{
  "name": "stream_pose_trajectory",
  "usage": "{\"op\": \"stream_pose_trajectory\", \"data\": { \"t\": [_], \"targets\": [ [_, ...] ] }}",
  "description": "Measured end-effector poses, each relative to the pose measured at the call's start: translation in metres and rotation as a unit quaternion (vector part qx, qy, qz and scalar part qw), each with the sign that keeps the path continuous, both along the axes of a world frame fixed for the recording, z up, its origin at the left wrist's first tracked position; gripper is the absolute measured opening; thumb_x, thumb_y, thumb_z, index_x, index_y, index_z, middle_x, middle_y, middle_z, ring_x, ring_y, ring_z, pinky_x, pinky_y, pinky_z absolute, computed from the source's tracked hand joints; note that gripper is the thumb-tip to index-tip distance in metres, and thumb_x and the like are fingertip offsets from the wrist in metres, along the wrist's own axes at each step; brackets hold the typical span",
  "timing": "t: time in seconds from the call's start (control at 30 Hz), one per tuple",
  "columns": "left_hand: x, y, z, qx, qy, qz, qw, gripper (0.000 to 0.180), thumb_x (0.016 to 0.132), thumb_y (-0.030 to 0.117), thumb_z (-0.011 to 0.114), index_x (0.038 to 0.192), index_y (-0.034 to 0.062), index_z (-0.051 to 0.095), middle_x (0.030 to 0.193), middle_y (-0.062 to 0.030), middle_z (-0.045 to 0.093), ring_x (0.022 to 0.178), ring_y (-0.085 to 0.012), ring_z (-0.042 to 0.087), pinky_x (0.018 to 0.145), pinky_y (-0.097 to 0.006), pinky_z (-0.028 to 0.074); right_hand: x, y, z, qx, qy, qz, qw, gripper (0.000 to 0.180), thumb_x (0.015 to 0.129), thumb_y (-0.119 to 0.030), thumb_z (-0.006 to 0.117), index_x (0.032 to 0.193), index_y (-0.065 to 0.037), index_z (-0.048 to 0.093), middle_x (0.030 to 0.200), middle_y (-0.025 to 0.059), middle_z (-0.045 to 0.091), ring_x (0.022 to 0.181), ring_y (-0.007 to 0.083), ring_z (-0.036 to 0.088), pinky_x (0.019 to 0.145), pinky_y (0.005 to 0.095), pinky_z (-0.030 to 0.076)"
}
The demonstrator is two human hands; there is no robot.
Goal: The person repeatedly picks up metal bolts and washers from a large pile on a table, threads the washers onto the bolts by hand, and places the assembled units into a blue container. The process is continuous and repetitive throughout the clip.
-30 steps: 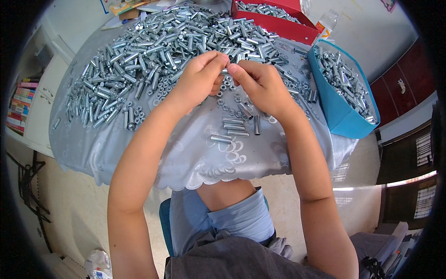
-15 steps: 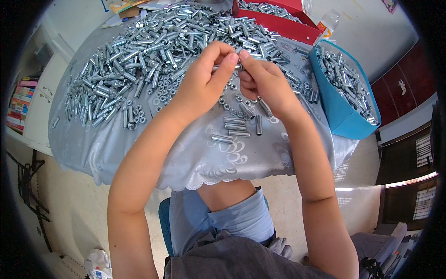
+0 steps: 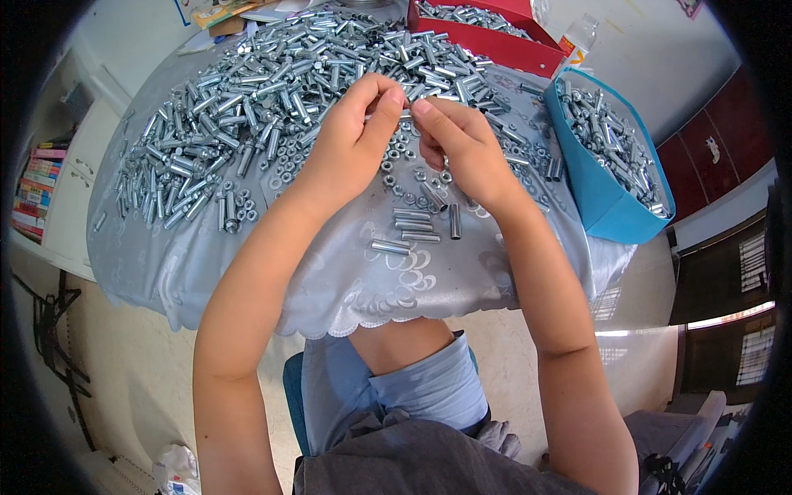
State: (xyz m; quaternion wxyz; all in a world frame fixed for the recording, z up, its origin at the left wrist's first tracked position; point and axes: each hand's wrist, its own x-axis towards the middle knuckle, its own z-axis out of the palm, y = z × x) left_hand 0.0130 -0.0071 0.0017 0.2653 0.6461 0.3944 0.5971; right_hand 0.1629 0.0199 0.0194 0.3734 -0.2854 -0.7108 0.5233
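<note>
My left hand (image 3: 355, 140) and my right hand (image 3: 466, 148) meet over the near side of the metal pile, fingertips pinched close together. Whatever sits between them is small and mostly covered by the fingers. Beyond and to the left spreads a big heap of silvery bolts with tubular sleeves (image 3: 247, 95). Loose hex nuts (image 3: 287, 163) lie scattered under and around both hands. Nearer to me, several plain metal sleeves (image 3: 413, 225) rest on the cloth, with one sleeve (image 3: 390, 247) apart at their left and another (image 3: 454, 221) at their right.
A shiny grey tablecloth (image 3: 346, 280) with a scalloped edge covers the table. At the right edge stands a blue bin (image 3: 606, 198) full of bolts. Behind are a red box (image 3: 495, 54) holding more bolts and a clear bottle (image 3: 580, 37). A bookshelf (image 3: 37, 194) is far left.
Both hands have shifted slightly left, still pinched together at the fingertips. The sleeves and nuts on the cloth stay where they were.
</note>
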Motion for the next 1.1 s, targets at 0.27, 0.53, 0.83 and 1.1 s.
{"op": "stream_pose_trajectory", "data": {
  "t": [0.27, 0.53, 0.83, 1.1],
  "targets": [
    [0.003, -0.005, 0.001, 0.064, 0.038, -0.007, 0.997, 0.016, 0.09, 0.019, 0.049, 0.094, 0.0027, 0.049, 0.077, -0.0034, 0.056, 0.066, -0.0105, 0.051, 0.064, -0.024, 0.042, 0.002, 0.001, 0.004, -0.175, 0.126, 0.045, 0.975, 0.035, 0.088, -0.026, 0.05, 0.058, -0.009, 0.039, 0.054, -0.0034, 0.034, 0.044, 0.0074, 0.031, 0.04, 0.0233, 0.023],
    [-0.011, -0.008, 0.015, -0.157, -0.029, -0.201, 0.967, 0.013, 0.079, 0.017, 0.062, 0.082, 0.0056, 0.056, 0.071, 0.0034, 0.057, 0.054, -0.0003, 0.044, 0.047, -0.016, 0.034, 0.008, 0.006, 0.011, -0.139, 0.189, -0.072, 0.969, 0.032, 0.088, -0.029, 0.051, 0.065, -0.009, 0.041, 0.056, -0.0039, 0.032, 0.049, 0.0069, 0.033, 0.045, 0.0214, 0.025],
    [-0.033, 0.019, 0.0, -0.151, -0.274, -0.048, 0.949, 0.016, 0.082, 0.019, 0.06, 0.083, 0.0032, 0.057, 0.075, -0.0034, 0.056, 0.068, -0.0095, 0.054, 0.06, -0.021, 0.043, 0.008, 0.009, 0.01, -0.138, 0.198, -0.074, 0.968, 0.026, 0.086, -0.025, 0.055, 0.07, -0.008, 0.044, 0.057, -0.0037, 0.033, 0.051, 0.0072, 0.035, 0.046, 0.0209, 0.027],
    [-0.045, 0.031, -0.005, -0.13, -0.395, 0.129, 0.9, 0.033, 0.086, 0.019, 0.055, 0.109, -0.0026, 0.047, 0.102, -0.0129, 0.056, 0.094, -0.0204, 0.057, 0.083, -0.029, 0.047, 0.008, 0.008, 0.009, -0.131, 0.168, -0.063, 0.975, 0.026, 0.086, -0.023, 0.055, 0.068, -0.007, 0.045, 0.056, -0.0041, 0.034, 0.051, 0.0065, 0.035, 0.045, 0.0212, 0.027]
  ]
}}
